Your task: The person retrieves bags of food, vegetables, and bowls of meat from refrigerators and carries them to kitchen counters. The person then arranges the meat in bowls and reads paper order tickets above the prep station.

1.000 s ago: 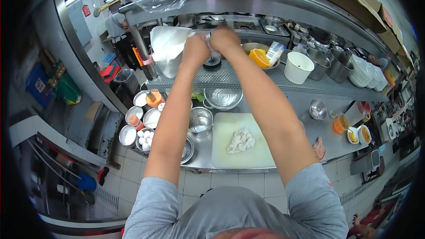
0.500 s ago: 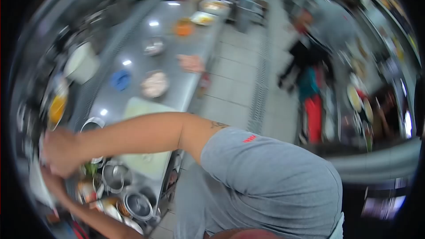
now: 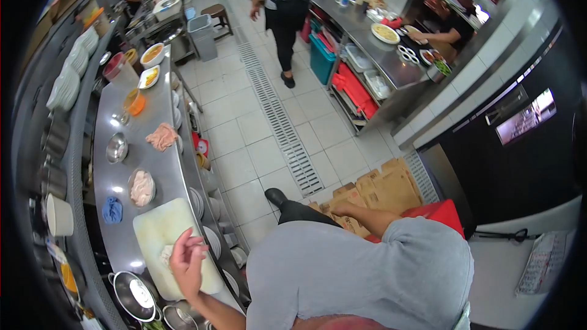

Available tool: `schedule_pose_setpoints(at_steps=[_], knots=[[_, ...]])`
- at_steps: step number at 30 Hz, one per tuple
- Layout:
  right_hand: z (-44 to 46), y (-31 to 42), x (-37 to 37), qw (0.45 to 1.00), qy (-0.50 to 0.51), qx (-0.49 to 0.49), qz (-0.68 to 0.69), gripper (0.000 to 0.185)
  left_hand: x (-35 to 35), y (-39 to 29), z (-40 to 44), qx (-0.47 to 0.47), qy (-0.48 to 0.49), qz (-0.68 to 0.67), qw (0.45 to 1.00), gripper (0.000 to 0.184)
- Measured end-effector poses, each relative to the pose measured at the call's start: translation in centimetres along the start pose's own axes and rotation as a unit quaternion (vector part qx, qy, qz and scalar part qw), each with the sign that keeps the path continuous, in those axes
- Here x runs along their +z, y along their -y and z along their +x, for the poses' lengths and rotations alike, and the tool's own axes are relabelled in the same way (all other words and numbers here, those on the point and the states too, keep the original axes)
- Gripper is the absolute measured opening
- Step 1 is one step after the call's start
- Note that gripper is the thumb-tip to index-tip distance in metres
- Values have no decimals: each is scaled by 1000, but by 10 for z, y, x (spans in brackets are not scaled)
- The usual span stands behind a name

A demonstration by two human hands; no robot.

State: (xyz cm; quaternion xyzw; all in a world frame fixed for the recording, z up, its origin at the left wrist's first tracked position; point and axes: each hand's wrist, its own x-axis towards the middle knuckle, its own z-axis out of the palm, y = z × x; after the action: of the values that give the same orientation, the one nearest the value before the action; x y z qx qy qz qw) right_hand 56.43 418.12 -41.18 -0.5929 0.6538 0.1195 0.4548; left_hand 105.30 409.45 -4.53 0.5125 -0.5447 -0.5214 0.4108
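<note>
My left hand (image 3: 188, 260) hovers over the pale cutting board (image 3: 160, 227) on the steel counter, with its fingers apart and nothing in them. Beside it, partly covered by the fingers, a whitish lump (image 3: 166, 255) lies on the board. My right hand (image 3: 343, 208) is low at my side, in front of flattened brown cardboard (image 3: 388, 188); its fingers are too small to make out. Just beyond the board stands a bowl of pale pink meat (image 3: 142, 188), with a blue cloth (image 3: 112, 210) to its left and a flat pink piece (image 3: 162, 137) farther up.
A two-handled metal colander (image 3: 135, 295) is at the lower left. Toward the far end of the counter (image 3: 143, 116) are a metal bowl (image 3: 117, 148) and an orange container (image 3: 134, 102). One person (image 3: 287, 12) stands in the aisle; another (image 3: 449, 30) is behind the right-hand counter.
The view has swung right and down. My hands, which were together at the shelf, are now apart: the left over the board, the right down by the cardboard. The aisle person has shifted in view.
</note>
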Motion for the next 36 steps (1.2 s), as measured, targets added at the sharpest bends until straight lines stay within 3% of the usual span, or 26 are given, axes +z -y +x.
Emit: schedule_pose_setpoints(at_steps=[1,2,3,5,8,9,12,15,18,20,21,23,27,28,31,32,36], knots=[[-18,-8,22,977,62,153,135,57,15,5,10,8,25,25,999,44],[-37,-15,45,913,83,315,244,56,30,12,22,19,46,47,998,44],[-24,-40,77,857,65,287,423,52,44,18,31,28,64,67,995,44],[6,-95,145,606,52,248,754,48,68,25,46,-15,110,26,994,44],[-25,-53,61,599,15,271,753,39,102,29,74,-60,171,14,983,41],[-13,-68,47,609,4,287,739,34,117,27,87,-72,190,20,979,41],[16,-124,-6,521,-29,268,810,27,167,27,134,-74,247,29,966,39],[-12,-143,-91,502,-105,-19,859,30,223,20,189,-65,297,63,951,37],[-24,-143,-137,364,-41,-86,927,25,284,16,241,-59,375,62,923,41],[29,-146,-116,685,-186,149,689,31,332,8,272,-71,432,54,897,39],[47,-129,-128,781,-186,170,572,32,355,5,285,-77,461,55,882,37],[90,-100,-173,891,-180,46,413,34,401,-3,309,-108,533,43,838,35],[101,-73,-279,932,-189,-173,258,39,494,13,348,-230,694,-25,681,33],[101,-73,-303,929,-197,-207,235,40,512,37,362,-341,702,-97,617,36],[107,-72,-372,909,-239,-278,196,44,519,87,421,-364,716,-204,559,43],[112,-68,-392,900,-254,-299,188,45,513,106,442,-368,693,-220,579,43],[123,-20,-499,821,-373,-337,272,49,461,154,580,-361,461,-262,767,35]])
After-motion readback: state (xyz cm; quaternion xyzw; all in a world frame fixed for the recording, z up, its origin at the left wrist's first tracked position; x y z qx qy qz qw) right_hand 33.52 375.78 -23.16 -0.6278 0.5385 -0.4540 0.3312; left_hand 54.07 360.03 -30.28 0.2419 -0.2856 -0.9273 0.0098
